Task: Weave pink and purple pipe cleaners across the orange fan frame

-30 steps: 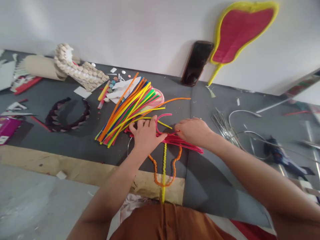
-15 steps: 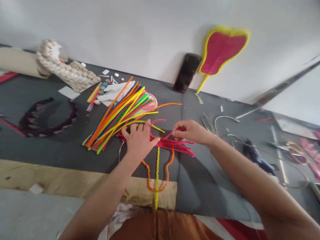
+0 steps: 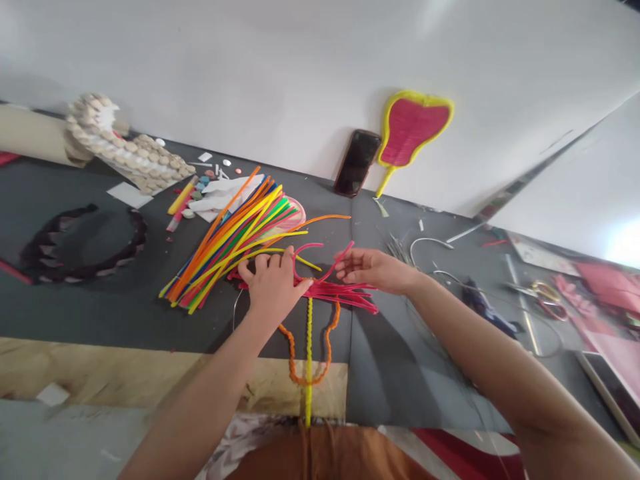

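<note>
My left hand (image 3: 273,285) presses flat on a bunch of pink pipe cleaners (image 3: 345,294) lying on the dark mat (image 3: 100,293), fingers spread. My right hand (image 3: 373,269) pinches the end of one pink pipe cleaner (image 3: 334,264) and lifts it off the bunch; it curves up between both hands. A fan of orange, yellow, green and pink pipe cleaners (image 3: 235,237) lies just left of my left hand. Below my hands sits a shape made of a coiled orange pipe cleaner (image 3: 295,350) and a straight yellow one (image 3: 309,360).
A phone (image 3: 356,172) and a pink, yellow-rimmed fan (image 3: 413,127) lean on the wall. A dark scalloped band (image 3: 83,247) lies left, a cardboard-and-shell piece (image 3: 125,150) behind it. Wires (image 3: 430,250), a glue gun (image 3: 487,310) and scissors (image 3: 543,293) lie right.
My right hand has raised the end of one pink pipe cleaner off the bunch. The left hand has stayed pressed on the bunch. The camera has tipped up and turned right.
</note>
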